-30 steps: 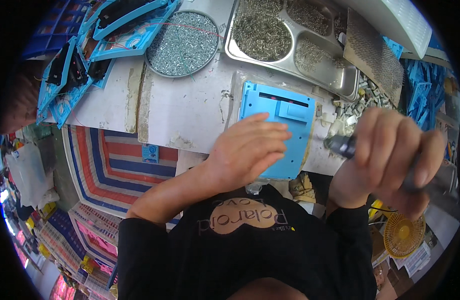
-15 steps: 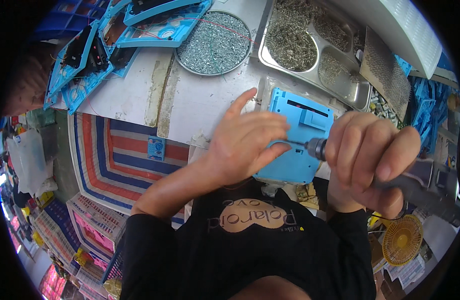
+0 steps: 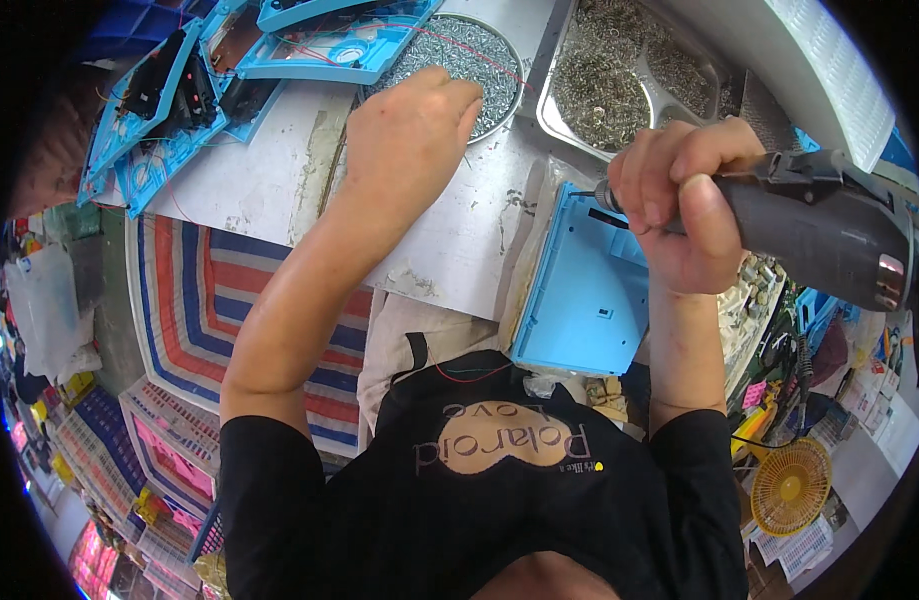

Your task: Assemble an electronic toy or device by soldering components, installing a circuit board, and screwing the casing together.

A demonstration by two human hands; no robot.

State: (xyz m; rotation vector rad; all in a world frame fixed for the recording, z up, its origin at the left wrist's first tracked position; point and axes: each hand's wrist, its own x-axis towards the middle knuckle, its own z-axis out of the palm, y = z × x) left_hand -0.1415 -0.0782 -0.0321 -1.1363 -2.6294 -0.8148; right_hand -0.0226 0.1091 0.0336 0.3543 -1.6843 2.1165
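My left hand (image 3: pixel 409 135) is over the near edge of a round metal tray (image 3: pixel 520 80) of small silvery screws. Its fingers are curled together, and whatever they may hold is hidden. A dark power screwdriver (image 3: pixel 814 235) is gripped in my right hand (image 3: pixel 684 190), lying nearly level and pointing left. The thin bit is at the far left corner of a light blue plastic casing (image 3: pixel 579 290); whether it touches is hard to tell. The casing lies flat before me, with its far right part hidden under my right hand and wrist.
Several blue casings with wires and dark parts (image 3: pixel 179 110) are stacked at the far left. A divided metal tray (image 3: pixel 554 115) of small metal parts stands beyond the casing. Striped cloth (image 3: pixel 249 285) hangs left of the bench; a yellow fan (image 3: pixel 791 488) is low at right.
My left hand has moved from the casing up to the screw tray, its fingers closing. My right hand has carried the screwdriver away from me to the casing's far left corner.
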